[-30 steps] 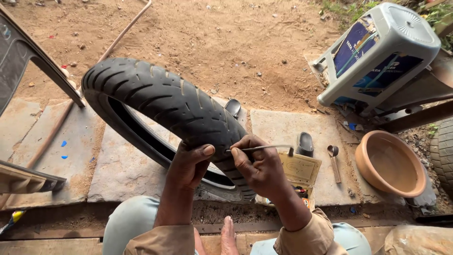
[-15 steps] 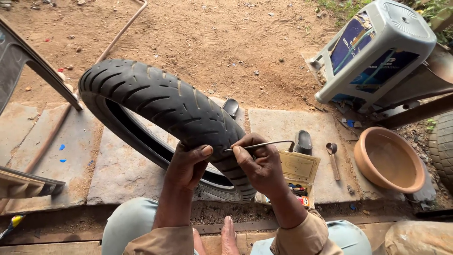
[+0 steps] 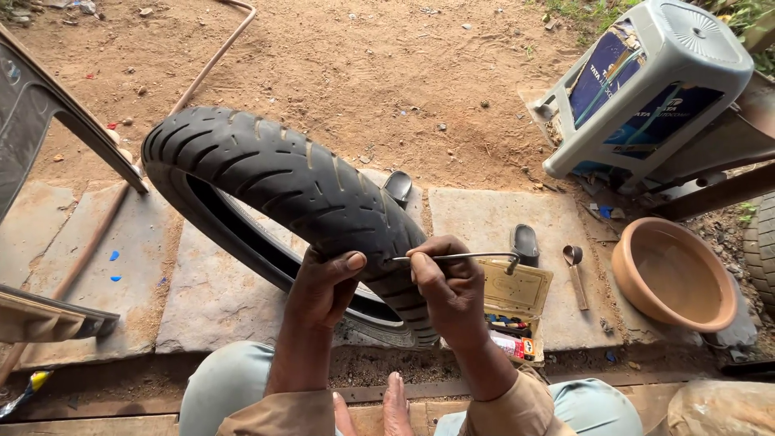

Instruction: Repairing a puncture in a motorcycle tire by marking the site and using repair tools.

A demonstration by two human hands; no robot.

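Observation:
A black motorcycle tyre point(image 3: 282, 190) stands upright on stone slabs in front of me. My left hand point(image 3: 323, 287) grips its tread near the lower right, thumb on top. My right hand point(image 3: 448, 295) holds a thin metal rod tool point(image 3: 460, 257) with a looped end, its tip pressed against the tread beside my left thumb. Just right of my right hand lies an open yellowish repair kit box point(image 3: 517, 295) with small tubes in it.
A terracotta bowl point(image 3: 674, 274) sits at the right, a small spoon-like tool point(image 3: 575, 270) and a black sandal point(image 3: 525, 241) near it. A grey plastic stool point(image 3: 654, 85) lies tipped at the upper right. A chair frame point(image 3: 48, 121) stands at the left. Bare dirt lies beyond.
My right hand has pushed the rod's tip leftward, closer to the tread by my left thumb. The tyre and my left hand have stayed nearly still.

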